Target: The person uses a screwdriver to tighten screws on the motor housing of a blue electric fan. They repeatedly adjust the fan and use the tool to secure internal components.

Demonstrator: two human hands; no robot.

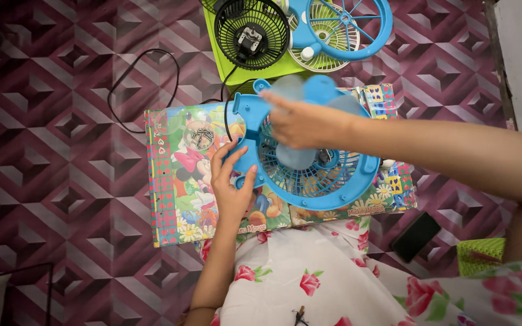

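So a small blue fan (309,163) is laid flat on a cartoon-printed board (182,181), and it looks like the blade-fitting stage of putting the fan together. The pale translucent blade (294,156) is being held over the middle of the blue grille by the right hand (300,124), fingers curled down around the hub; the hand is blurred, so how tight the grip is can't really be told. The rim of the fan at its left edge is steadied by the left hand (232,181), thumb and fingers loosely pinched on the blue plastic with the palm resting on the board. As a guess, the next move calls for the blade hub to be lined up square with the motor shaft and pushed down evenly while the frame is kept from sliding, since a tilted blade would probably rub the grille. Just beyond the board, a black fan motor cage (252,33) is sat on a lime green tray (225,66), with a black cord (146,84) looping out to the left, and a loose blue front guard (342,27) is lying over a white grille next to it. Everything is spread on a maroon bedsheet (61,169) with a cube pattern, so the surface is soft and a bit saggy, which is likely why the board is used underneath. A dark phone (415,236) is lying near the right knee, a green woven thing (481,256) just beside it, and a pale wall edge can be seen at the top right.
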